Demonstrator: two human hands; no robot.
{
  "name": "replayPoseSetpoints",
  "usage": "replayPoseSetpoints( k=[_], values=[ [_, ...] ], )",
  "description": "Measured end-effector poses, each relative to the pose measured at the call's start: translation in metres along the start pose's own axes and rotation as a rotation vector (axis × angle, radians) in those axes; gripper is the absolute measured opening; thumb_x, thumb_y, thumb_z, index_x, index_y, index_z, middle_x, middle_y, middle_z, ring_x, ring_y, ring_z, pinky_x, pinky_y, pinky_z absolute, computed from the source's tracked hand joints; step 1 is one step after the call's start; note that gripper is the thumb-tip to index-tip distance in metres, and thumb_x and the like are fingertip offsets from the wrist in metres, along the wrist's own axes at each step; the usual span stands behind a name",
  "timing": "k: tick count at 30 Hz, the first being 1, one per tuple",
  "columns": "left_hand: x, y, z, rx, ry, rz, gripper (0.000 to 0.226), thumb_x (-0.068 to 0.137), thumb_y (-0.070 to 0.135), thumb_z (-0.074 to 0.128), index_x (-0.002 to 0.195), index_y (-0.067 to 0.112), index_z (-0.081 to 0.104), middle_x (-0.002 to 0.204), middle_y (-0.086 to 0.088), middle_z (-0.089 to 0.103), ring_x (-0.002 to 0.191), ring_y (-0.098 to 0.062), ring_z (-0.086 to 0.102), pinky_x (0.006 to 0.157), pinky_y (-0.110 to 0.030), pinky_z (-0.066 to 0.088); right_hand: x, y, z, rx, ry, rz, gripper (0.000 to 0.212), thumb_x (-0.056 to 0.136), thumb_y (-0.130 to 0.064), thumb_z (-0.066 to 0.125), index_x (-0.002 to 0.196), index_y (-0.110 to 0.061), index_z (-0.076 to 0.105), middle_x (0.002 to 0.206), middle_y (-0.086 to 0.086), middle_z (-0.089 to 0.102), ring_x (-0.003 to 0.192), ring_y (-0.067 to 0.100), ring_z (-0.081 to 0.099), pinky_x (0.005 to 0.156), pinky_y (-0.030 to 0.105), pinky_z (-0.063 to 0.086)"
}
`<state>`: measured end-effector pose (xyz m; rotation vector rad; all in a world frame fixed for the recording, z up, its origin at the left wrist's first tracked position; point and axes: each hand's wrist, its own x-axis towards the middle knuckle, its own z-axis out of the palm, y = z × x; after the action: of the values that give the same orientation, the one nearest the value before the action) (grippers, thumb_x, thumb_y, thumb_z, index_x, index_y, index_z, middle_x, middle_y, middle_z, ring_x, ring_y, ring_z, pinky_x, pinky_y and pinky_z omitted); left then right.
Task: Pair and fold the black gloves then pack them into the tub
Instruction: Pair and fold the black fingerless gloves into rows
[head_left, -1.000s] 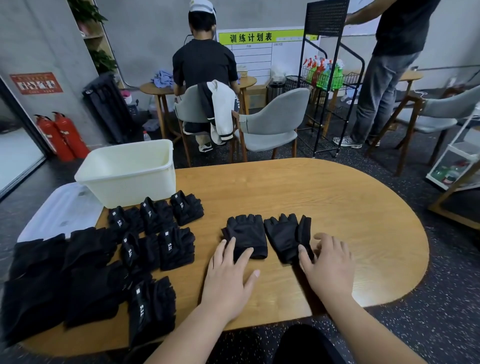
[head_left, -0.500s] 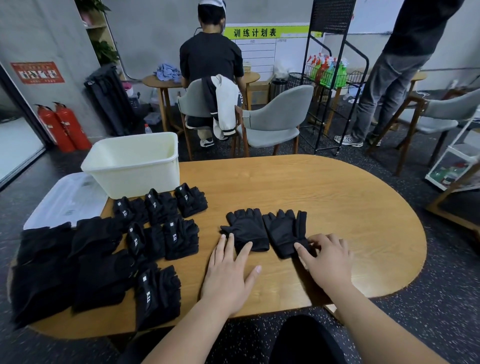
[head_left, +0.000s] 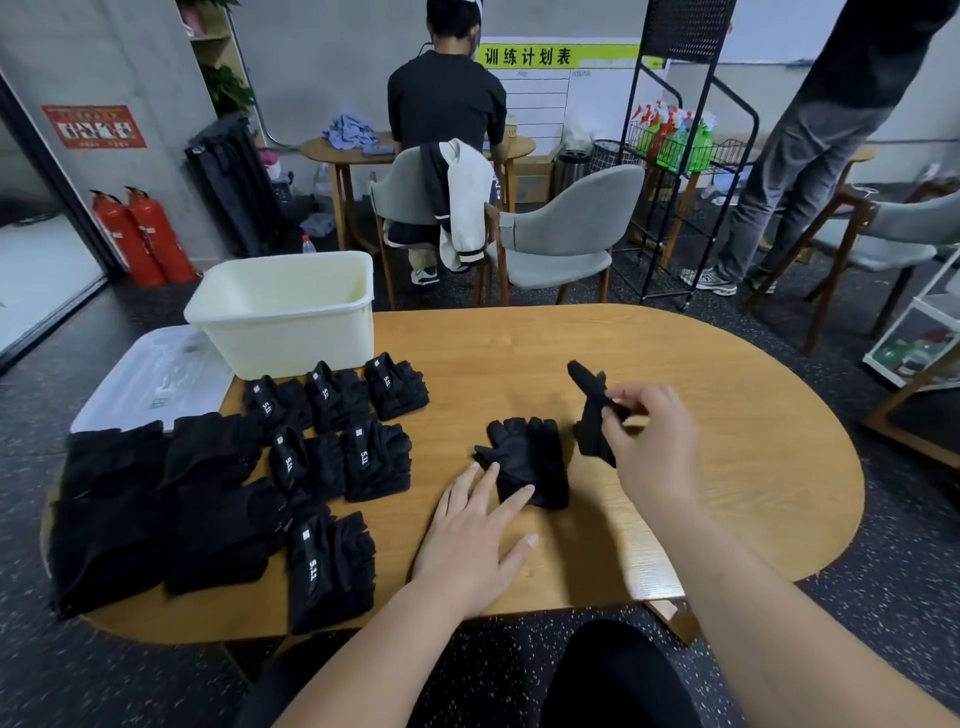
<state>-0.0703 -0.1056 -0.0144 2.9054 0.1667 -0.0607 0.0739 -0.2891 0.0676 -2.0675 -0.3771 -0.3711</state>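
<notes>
Right grip (head_left: 654, 447) pinches glove (head_left: 589, 415) | black, limp (hanging above table (head_left: 753, 415))

**Oval wooden surface, gloves crowding its left half**

The surface (head_left: 701, 415) is a light wood oval, bare across its right half. At the far left stands a cream tub (head_left: 291, 332). Just in front of it lies a far row of three folded pairs (head_left: 335, 397), then a middle row of two (head_left: 376, 460), and a single folded pair (head_left: 330, 569) near the front edge. A dark heap of unfolded gloves (head_left: 156, 509) covers the left end. A clear lid (head_left: 150, 384) sits left of the tub, possibly overhanging the edge. Near the middle lies a flat glove (head_left: 535, 462). The left hand (head_left: 472, 540) rests spread on the wood, fingertips touching that glove.
</notes>
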Motion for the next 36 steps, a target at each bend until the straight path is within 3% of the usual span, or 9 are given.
replayPoseSetpoints(
  k=[2,4,8,12,16,20,27,32,36],
  values=[
    [-0.002,0.000,0.001,-0.018,0.012,0.024,0.064,0.105,0.072,0.019,0.164,0.052,0.007,0.177,0.007,-0.007,0.160,-0.019,-0.020,0.132,-0.048,0.000,0.000,-0.011,0.006,-0.075,-0.023,-0.237,0.020,0.094,-0.005,0.071,0.109,-0.020,0.072,0.103,-0.011,0.059,0.091,0.003,0.059,0.078,0.011,0.045],
    [-0.002,0.000,0.001,-0.028,0.028,0.035,0.065,0.105,0.072,0.021,0.164,0.050,0.009,0.177,0.007,-0.002,0.161,-0.018,-0.018,0.132,-0.048,0.003,-0.009,-0.006,0.018,-0.170,-0.139,-0.433,0.021,0.094,-0.007,0.072,0.111,-0.018,0.072,0.107,-0.009,0.057,0.091,0.010,0.059,0.076,0.021,0.050],
    [-0.002,0.000,0.002,-0.065,0.037,0.001,0.072,0.105,0.069,0.025,0.167,0.035,0.015,0.177,0.010,0.001,0.161,-0.013,-0.015,0.133,-0.046,0.005,-0.041,0.030,0.041,-0.384,-0.498,-0.482,0.047,0.093,-0.022,0.076,0.138,-0.028,0.062,0.126,-0.010,0.057,0.109,0.013,0.061,0.082,0.030,0.058],
    [-0.002,-0.001,0.003,-0.084,0.046,0.000,0.069,0.106,0.066,0.025,0.166,0.033,0.021,0.177,0.010,0.002,0.160,-0.013,-0.016,0.133,-0.046,0.007,-0.050,0.051,0.045,-0.376,-0.390,-0.423,0.042,0.093,-0.026,0.077,0.134,-0.021,0.068,0.127,-0.007,0.064,0.115,0.015,0.059,0.093,0.031,0.056],
    [-0.002,-0.002,0.003,-0.081,0.062,-0.020,0.065,0.106,0.064,0.026,0.164,0.035,0.027,0.174,0.007,0.006,0.160,-0.016,-0.016,0.132,-0.048,0.009,-0.043,0.049,0.046,-0.345,-0.292,-0.313,0.026,0.097,-0.019,0.073,0.123,-0.017,0.075,0.115,-0.003,0.074,0.106,0.021,0.067,0.086,0.029,0.056],
    [-0.003,-0.002,0.003,-0.092,0.089,-0.031,0.063,0.105,0.064,0.026,0.162,0.038,0.032,0.171,0.007,0.015,0.160,-0.015,-0.010,0.131,-0.048,0.014,-0.044,0.031,0.040,-0.207,-0.114,-0.266,0.025,0.102,-0.023,0.067,0.125,-0.017,0.074,0.113,-0.005,0.074,0.100,0.013,0.067,0.082,0.023,0.051],
    [-0.003,-0.002,0.003,-0.094,0.111,-0.037,0.061,0.105,0.063,0.029,0.156,0.033,0.043,0.168,0.006,0.021,0.159,-0.015,-0.001,0.130,-0.044,0.016,-0.074,0.049,0.049,-0.383,-0.236,-0.516,0.027,0.087,-0.014,0.084,0.114,-0.017,0.079,0.114,-0.005,0.077,0.107,0.015,0.068,0.082,0.031,0.062],
    [-0.003,-0.001,0.002,-0.103,0.116,-0.041,0.060,0.105,0.062,0.031,0.154,0.031,0.047,0.167,0.006,0.023,0.158,-0.015,0.001,0.130,-0.044,0.018,-0.070,0.047,0.049,-0.400,-0.188,-0.605,0.022,0.091,-0.014,0.079,0.112,-0.013,0.080,0.122,-0.001,0.075,0.114,0.019,0.068,0.093,0.030,0.059],
    [-0.003,0.000,0.001,-0.136,0.135,-0.050,0.062,0.105,0.060,0.034,0.158,0.028,0.038,0.165,0.009,0.027,0.157,-0.010,0.006,0.130,-0.040,0.018,-0.071,0.063,0.052,-0.463,-0.334,-0.562,0.028,0.092,-0.012,0.076,0.119,-0.019,0.076,0.133,-0.003,0.071,0.123,0.021,0.065,0.095,0.037,0.059]
  ],
)
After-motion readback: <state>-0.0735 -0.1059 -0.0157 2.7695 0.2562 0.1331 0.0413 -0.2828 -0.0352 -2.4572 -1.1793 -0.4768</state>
